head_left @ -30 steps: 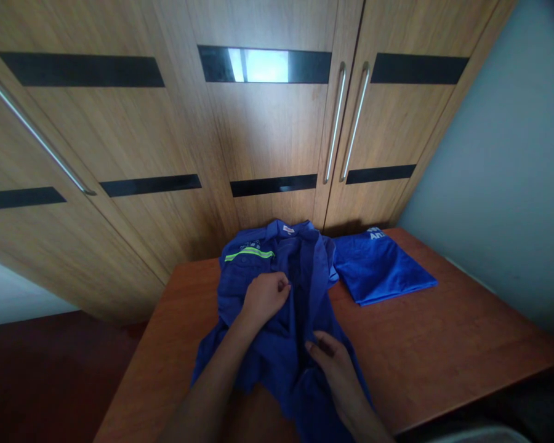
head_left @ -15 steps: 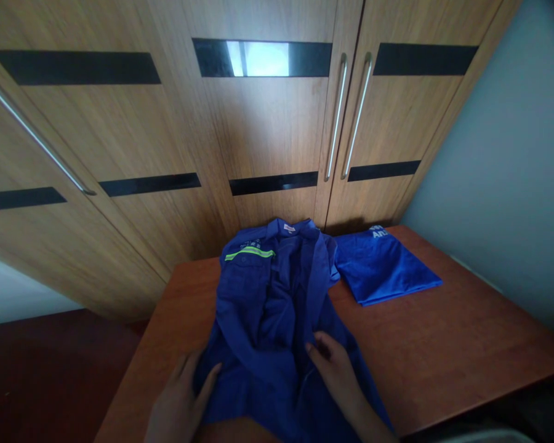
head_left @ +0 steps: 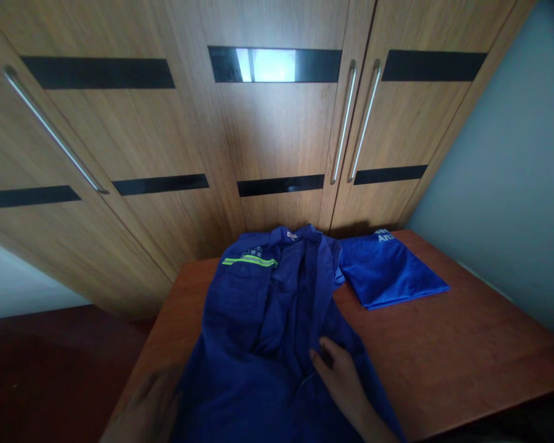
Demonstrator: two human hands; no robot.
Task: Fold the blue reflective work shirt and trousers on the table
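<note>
A dark blue work shirt (head_left: 263, 314) with a yellow-green reflective stripe (head_left: 249, 261) on its chest lies spread on a reddish wooden table (head_left: 466, 351). My right hand (head_left: 339, 378) rests on the shirt's front near the middle, thumb and fingers pinched on a fold of the cloth. My left hand (head_left: 145, 409) is at the shirt's lower left edge, near the table's left side; it is smeared by motion and its fingers do not show clearly.
A folded brighter blue garment (head_left: 390, 271) with white lettering lies at the table's back right. Wooden wardrobe doors (head_left: 277, 135) with metal handles stand right behind the table. A grey wall (head_left: 512, 184) is on the right, dark red floor (head_left: 50, 363) on the left.
My left hand left the shirt's chest, came down to its lower left edge and drew that side outward, so the shirt lies wider. My right hand stayed put.
</note>
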